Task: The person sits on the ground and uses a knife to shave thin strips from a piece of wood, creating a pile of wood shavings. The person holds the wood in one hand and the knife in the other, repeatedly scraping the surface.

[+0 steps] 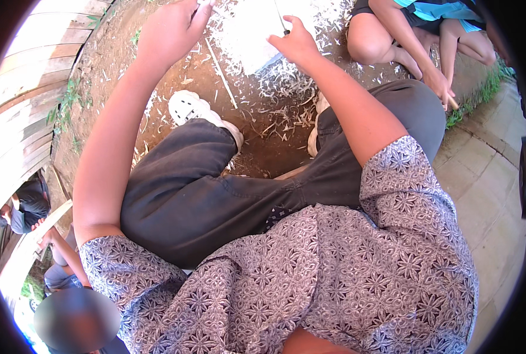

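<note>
At the top edge my left hand (171,32) is closed, thumb and fingers pinched on a thin pale strip (214,8), most of which is cut off by the frame. My right hand (300,46) is closed round the dark handle of a thin-bladed knife (279,16), its blade pointing up and away from me. Below and between the hands lies a bright white sheet (254,35), washed out by glare and strewn with pale shavings (283,82). A long thin stick (220,74) rests on the soil nearer my left hand.
White clogs (192,109) are on my feet. At the upper right a seated person (387,35) holds a short stick (453,103) beside paving (475,171). Two people are at the lower left, one touching a long plank (36,242). A plank wall (39,59) borders the left.
</note>
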`<state>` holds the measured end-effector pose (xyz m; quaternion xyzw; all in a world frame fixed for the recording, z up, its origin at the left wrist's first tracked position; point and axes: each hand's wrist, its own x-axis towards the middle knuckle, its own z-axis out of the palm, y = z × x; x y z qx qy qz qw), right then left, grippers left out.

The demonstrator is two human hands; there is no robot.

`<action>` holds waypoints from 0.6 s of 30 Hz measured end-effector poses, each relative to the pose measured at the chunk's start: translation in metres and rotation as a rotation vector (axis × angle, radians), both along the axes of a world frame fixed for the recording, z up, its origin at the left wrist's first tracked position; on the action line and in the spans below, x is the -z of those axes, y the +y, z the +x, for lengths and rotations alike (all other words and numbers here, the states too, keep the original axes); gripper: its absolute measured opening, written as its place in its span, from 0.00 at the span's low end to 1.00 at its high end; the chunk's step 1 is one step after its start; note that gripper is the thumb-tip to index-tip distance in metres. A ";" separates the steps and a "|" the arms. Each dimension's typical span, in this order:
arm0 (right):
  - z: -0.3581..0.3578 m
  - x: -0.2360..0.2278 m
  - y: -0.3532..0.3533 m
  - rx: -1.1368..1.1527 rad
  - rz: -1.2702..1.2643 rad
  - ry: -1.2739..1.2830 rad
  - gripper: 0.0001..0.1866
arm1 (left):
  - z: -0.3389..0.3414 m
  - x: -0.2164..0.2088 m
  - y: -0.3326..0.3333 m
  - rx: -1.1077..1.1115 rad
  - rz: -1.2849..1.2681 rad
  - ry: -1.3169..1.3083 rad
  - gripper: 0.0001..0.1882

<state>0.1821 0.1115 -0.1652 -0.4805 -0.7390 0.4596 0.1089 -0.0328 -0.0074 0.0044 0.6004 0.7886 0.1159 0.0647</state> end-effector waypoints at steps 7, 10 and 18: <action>-0.025 -0.086 -0.032 -0.121 -0.415 0.380 0.19 | 0.014 -0.016 0.002 -0.005 0.053 0.025 0.21; -0.028 -0.083 -0.029 -0.107 -0.411 0.386 0.16 | 0.016 -0.018 0.004 -0.004 0.062 0.018 0.19; -0.019 -0.069 -0.027 -0.145 -0.418 0.266 0.21 | 0.017 -0.013 0.007 0.120 0.292 0.001 0.12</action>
